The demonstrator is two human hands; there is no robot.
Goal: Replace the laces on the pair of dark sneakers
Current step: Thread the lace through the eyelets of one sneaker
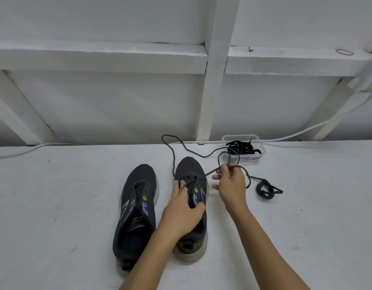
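Observation:
Two dark sneakers stand side by side on the white surface, toes pointing away from me. The left sneaker [137,208] has bare eyelets and no lace. The right sneaker [192,170] has a dark lace [170,151] threaded through its front eyelets, with one end looping far back. My left hand [181,210] grips the right sneaker over its tongue and opening. My right hand [230,185] pinches the lace's other end just right of the shoe, with loops hanging over the fingers. A coiled dark lace [265,189] lies on the surface at the right.
A clear plastic tub [258,156] holding several black laces stands behind my right hand. A white cable [306,130] runs along the back edge by the white framed wall. A rubber band [344,51] lies on the ledge at the upper right.

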